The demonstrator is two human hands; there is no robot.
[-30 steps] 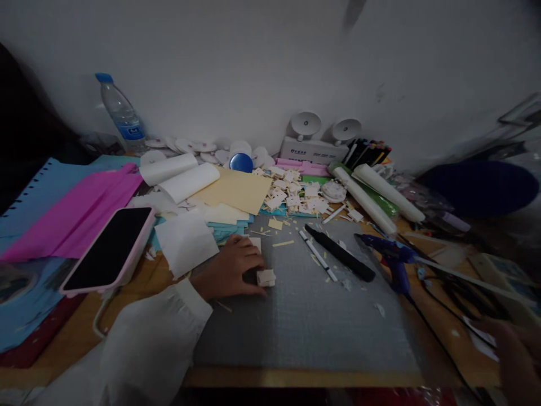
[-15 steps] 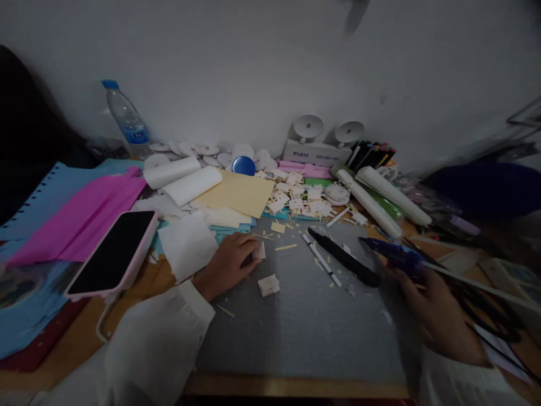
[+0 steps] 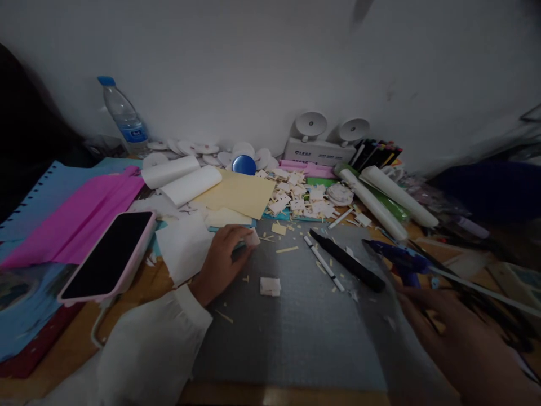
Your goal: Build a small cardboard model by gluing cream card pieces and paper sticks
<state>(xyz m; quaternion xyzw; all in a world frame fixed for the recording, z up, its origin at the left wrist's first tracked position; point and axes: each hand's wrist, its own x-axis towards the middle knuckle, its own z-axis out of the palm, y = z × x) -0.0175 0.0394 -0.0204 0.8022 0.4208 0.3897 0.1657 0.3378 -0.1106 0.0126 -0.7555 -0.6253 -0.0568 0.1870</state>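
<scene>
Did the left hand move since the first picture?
Yes: against the small yellow square, the left hand has moved its fingers toward the wall and slightly left.

Dim, grey exposure, darkest at side edges. Right hand (image 3: 460, 338) blurred, soft shadow beside it on the grey mat (image 3: 321, 344). Wide-lens stretch toward borders; small highlight on blue disc (image 3: 244, 165).

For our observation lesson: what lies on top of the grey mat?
A small white piece, a black pen-like tool, a banded white pen and yellowish scraps lie on it. The left hand, pinching a pale piece, covers part of the grey mat; anything beneath is hidden.
</scene>
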